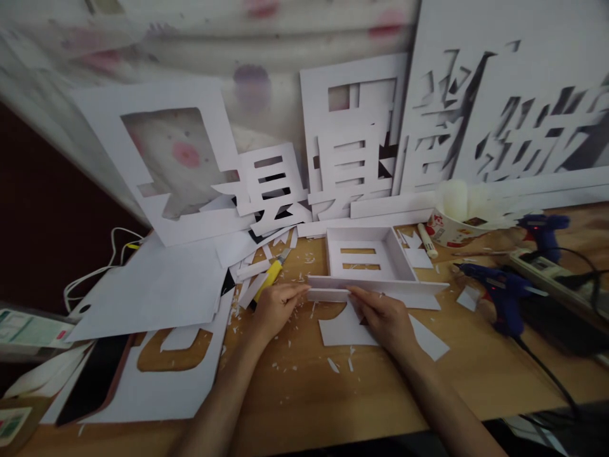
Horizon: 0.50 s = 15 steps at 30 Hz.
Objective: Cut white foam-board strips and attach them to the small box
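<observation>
My left hand (279, 309) and my right hand (386, 317) pinch the two ends of a short white foam board strip (329, 295). The strip stands on edge close against the front of a white open box piece (404, 257), whose floor has two slots. A longer white strip forms that front side and reaches past the box's right corner. Just left of my left hand lies a yellow utility knife (270, 277) with its blade out. Under and beside my right hand are white board offcuts (349, 327). Whether the short strip touches the box cannot be made out.
Two blue glue guns (504, 292) with cables lie at the right, by a power strip (542, 270). A paper bowl (450, 228) holds pale translucent sticks. White sheets (157, 285) cover the left side; cut-out boards (354, 127) lean at the back. Scraps litter the wooden table (304, 400).
</observation>
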### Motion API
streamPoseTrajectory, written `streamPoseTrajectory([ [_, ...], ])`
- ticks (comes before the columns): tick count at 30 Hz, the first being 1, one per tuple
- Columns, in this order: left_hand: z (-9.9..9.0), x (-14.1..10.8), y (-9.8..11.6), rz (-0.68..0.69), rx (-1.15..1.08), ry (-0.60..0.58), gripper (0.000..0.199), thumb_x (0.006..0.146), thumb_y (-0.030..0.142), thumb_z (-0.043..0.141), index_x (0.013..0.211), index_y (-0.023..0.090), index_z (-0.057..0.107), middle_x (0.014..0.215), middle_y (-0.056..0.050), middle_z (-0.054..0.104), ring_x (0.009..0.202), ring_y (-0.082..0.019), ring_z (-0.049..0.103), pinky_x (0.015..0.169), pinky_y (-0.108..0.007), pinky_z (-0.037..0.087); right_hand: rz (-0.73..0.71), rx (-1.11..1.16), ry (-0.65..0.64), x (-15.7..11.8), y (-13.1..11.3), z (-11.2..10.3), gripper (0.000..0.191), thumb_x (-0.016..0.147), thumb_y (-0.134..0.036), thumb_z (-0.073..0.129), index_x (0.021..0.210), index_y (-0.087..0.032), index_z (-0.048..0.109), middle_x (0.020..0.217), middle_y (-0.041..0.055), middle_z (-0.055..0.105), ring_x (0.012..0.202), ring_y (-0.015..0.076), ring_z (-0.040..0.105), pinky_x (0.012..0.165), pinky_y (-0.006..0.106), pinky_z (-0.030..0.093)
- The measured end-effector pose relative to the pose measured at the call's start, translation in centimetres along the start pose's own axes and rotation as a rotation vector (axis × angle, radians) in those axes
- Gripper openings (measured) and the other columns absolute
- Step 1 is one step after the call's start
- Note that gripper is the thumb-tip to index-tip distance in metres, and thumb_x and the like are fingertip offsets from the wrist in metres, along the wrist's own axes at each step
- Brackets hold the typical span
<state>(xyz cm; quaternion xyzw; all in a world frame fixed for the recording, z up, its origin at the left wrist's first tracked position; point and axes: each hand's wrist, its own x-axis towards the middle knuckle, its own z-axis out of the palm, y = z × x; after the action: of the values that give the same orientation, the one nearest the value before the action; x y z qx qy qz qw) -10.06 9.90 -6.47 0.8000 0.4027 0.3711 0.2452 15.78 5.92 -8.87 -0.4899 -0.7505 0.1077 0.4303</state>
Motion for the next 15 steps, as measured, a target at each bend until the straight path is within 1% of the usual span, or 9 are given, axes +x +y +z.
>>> streamPoseTrajectory([
  [7, 0.00, -0.06, -0.12, 0.014, 0.015, 0.006, 0.021, 0.098, 0.032, 0.057, 0.107, 0.016, 0.068, 0.103, -0.006, 0.073, 0.090, -0.017, 0.071, 0.082, -0.037, 0.060, -0.002, -0.006, -0.016, 0.09, -0.32, -0.23, 0.029, 0.107, -0.039, 0.045, 0.109, -0.018, 0.066, 0.065, -0.0052, 0.060, 0.050, 0.0090, 0.056, 0.053, 0.023, 0.051],
  [12, -0.04, -0.03, 0.11, 0.049, 0.038, 0.023, 0.019, 0.097, 0.029, 0.058, 0.106, 0.016, 0.069, 0.102, -0.005, 0.074, 0.089, -0.016, 0.072, 0.080, -0.036, 0.061, 0.019, -0.002, -0.017, -0.05, -0.39, -0.18, 0.031, 0.107, -0.040, 0.045, 0.110, -0.017, 0.066, 0.066, -0.0048, 0.061, 0.050, 0.0091, 0.057, 0.053, 0.024, 0.052],
  [15, -0.11, 0.03, 0.41, 0.078, 0.069, 0.037, 0.017, 0.097, 0.024, 0.058, 0.105, 0.015, 0.070, 0.098, -0.005, 0.076, 0.086, -0.016, 0.074, 0.077, -0.034, 0.062, 0.034, 0.000, -0.007, -0.08, -0.36, -0.13, 0.033, 0.107, -0.041, 0.044, 0.111, -0.017, 0.066, 0.068, -0.0037, 0.064, 0.051, 0.0093, 0.059, 0.054, 0.024, 0.053],
])
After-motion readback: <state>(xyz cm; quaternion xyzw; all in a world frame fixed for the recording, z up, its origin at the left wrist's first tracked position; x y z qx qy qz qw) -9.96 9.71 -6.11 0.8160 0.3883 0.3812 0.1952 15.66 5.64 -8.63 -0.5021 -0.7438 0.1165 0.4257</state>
